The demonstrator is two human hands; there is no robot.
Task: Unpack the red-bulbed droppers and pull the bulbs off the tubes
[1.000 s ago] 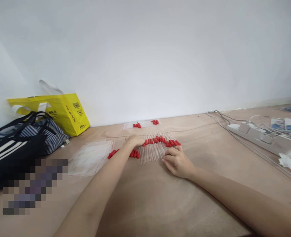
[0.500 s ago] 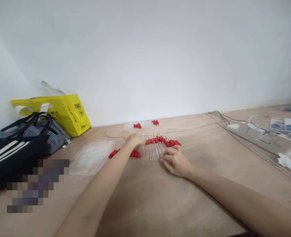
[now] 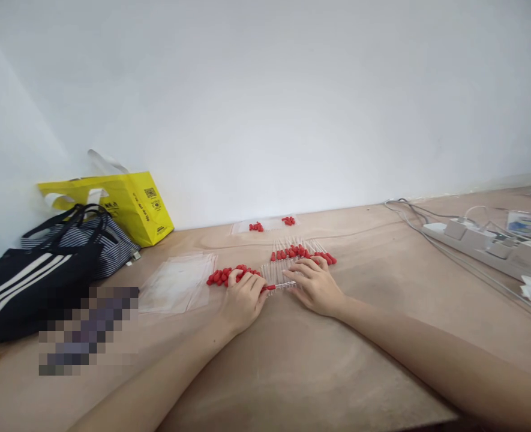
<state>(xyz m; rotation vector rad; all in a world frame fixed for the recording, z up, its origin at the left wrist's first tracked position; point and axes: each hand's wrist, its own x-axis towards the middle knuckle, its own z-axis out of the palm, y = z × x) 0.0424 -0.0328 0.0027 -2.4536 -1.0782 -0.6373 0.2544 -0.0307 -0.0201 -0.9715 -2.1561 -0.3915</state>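
A dropper [image 3: 285, 285] with a red rubber bulb and a clear thin tube lies crosswise between my hands. My left hand [image 3: 242, 297] is closed at its red bulb end. My right hand [image 3: 315, 287] has its curled fingers on the clear tube end. Just behind my hands, clear tubes [image 3: 272, 273] lie side by side on the table. Several red bulbs [image 3: 222, 275] are heaped beside my left hand, partly hidden by it. Farther back, a row of red-bulbed droppers [image 3: 292, 252] reaches to behind my right fingers.
Clear plastic bags [image 3: 173, 282] lie stacked at left. Near the wall is a bag with droppers [image 3: 265, 226]. A yellow bag [image 3: 143, 207] and a black striped bag [image 3: 26, 288] stand at far left. A white power strip [image 3: 470, 240] with cables [image 3: 431, 240] runs along the right.
My left hand has drawn back from the far tubes toward me and now grips a dropper's bulb end. My right hand has stayed near its place, its fingers now on that dropper's tube.
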